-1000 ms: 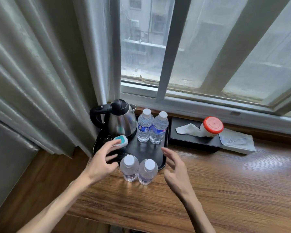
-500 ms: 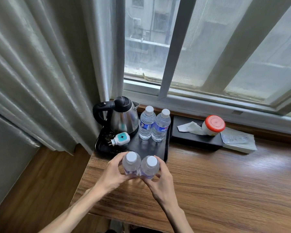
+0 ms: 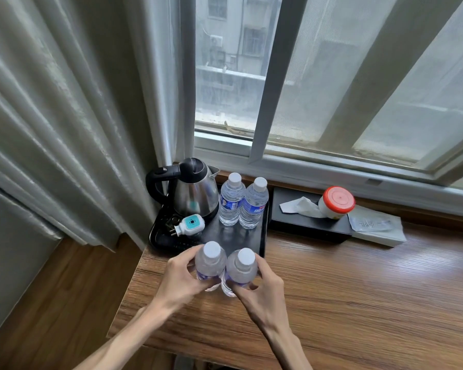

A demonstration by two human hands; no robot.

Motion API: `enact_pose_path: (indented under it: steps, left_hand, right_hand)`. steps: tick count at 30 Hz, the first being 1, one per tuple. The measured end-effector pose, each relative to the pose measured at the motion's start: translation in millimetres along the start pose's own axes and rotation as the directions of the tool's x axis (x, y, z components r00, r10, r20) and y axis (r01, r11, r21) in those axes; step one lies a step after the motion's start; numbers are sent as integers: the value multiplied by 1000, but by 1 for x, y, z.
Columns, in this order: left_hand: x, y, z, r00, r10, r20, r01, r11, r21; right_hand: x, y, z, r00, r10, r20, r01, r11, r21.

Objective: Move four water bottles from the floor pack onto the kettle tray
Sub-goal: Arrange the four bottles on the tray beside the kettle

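A black kettle tray (image 3: 262,236) lies at the left end of a wooden table by the window. On it stand a steel kettle (image 3: 193,193) and two clear water bottles (image 3: 231,198) (image 3: 254,202) with blue labels, side by side at the tray's back right. Two more white-capped bottles stand together on the table at the tray's front edge. My left hand (image 3: 179,279) grips the left bottle (image 3: 210,260) and my right hand (image 3: 259,287) grips the right bottle (image 3: 241,265). The floor pack is out of view.
A white and teal plug adapter (image 3: 190,224) lies on the tray in front of the kettle. Right of the tray sit a black tissue box (image 3: 305,222), a red-lidded jar (image 3: 337,201) and a grey packet (image 3: 377,228). Curtains (image 3: 64,129) hang at the left; the table's left edge drops to the floor.
One second ago both hands were apart, either side of the two front bottles. They closed in and now each grips one bottle. The view has shifted slightly closer.
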State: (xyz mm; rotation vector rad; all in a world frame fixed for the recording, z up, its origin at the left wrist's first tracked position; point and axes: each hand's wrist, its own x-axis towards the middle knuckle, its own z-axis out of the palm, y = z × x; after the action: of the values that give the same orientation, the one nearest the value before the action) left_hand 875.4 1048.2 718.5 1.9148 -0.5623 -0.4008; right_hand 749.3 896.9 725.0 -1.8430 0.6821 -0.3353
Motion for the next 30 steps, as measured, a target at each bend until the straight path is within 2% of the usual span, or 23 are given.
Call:
enact_pose_path:
  steps: [4, 7, 17, 22, 30]
  left_hand:
    - [19, 23, 0, 999, 45, -4, -45, 999, -16]
    - [45, 35, 7, 999, 48, -21, -48, 999, -6]
    - [91, 17, 38, 986, -112, -120, 107, 993, -52]
    - [98, 12, 45, 982, -119, -144, 112, 992, -55]
    - [109, -3, 49, 979, -90, -182, 104, 993, 63]
  right_hand:
    - [16, -17, -16, 997, -72, -31, 72, 997, -7]
    - [41, -22, -21, 997, -67, -49, 68, 997, 32]
    - [95, -15, -4, 992, -54, -113, 55, 998, 4]
    - [102, -2, 9, 971, -72, -227, 58, 996, -67]
    - [108, 9, 20, 964, -29, -266, 16, 999, -51]
